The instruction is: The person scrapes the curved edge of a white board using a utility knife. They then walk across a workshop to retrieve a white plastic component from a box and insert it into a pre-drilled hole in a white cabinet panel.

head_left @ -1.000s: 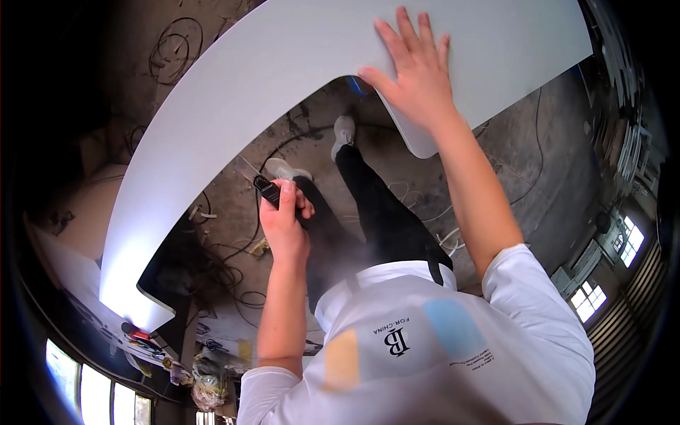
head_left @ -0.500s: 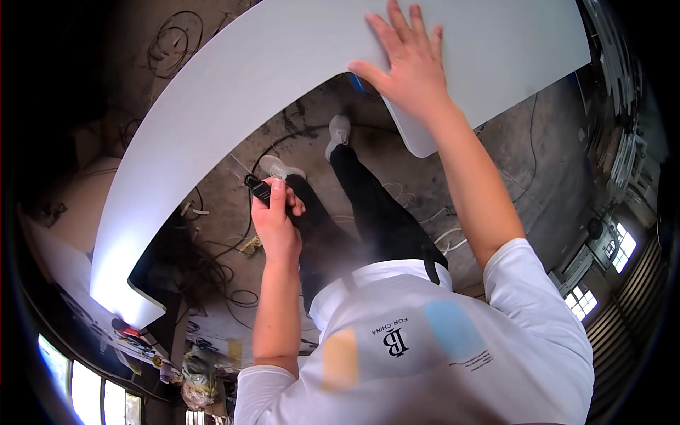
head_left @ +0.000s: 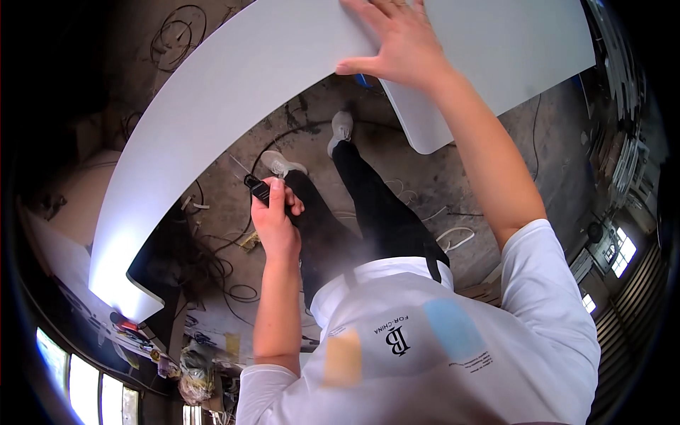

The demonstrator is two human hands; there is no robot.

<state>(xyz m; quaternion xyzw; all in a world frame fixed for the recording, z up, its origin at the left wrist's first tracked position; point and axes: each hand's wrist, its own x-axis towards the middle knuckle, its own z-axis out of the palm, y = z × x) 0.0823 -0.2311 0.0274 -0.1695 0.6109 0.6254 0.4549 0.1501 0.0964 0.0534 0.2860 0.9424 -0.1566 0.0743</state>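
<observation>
A large white curved panel (head_left: 234, 85) sweeps from the upper right round to the lower left, with a notch in its inner edge. My right hand (head_left: 407, 46) lies on it with fingers spread, the thumb at the inner edge of the notch. The fingertips run to the top of the view. My left hand (head_left: 276, 212) is wrapped round a black-handled tool (head_left: 258, 186) with a thin, pale, straight tip, whose exact kind I cannot make out. It is held below the panel's inner edge, apart from the panel.
Dark hoses and cables lie on the floor, with a coil (head_left: 177, 39) at upper left. A bench edge with small tools and a red object (head_left: 126, 324) is at lower left, near a plastic bag (head_left: 196, 375). Long strips (head_left: 623, 156) stack at right.
My right hand has slid up and slightly left across the panel. My left hand and its tool are almost where they were.
</observation>
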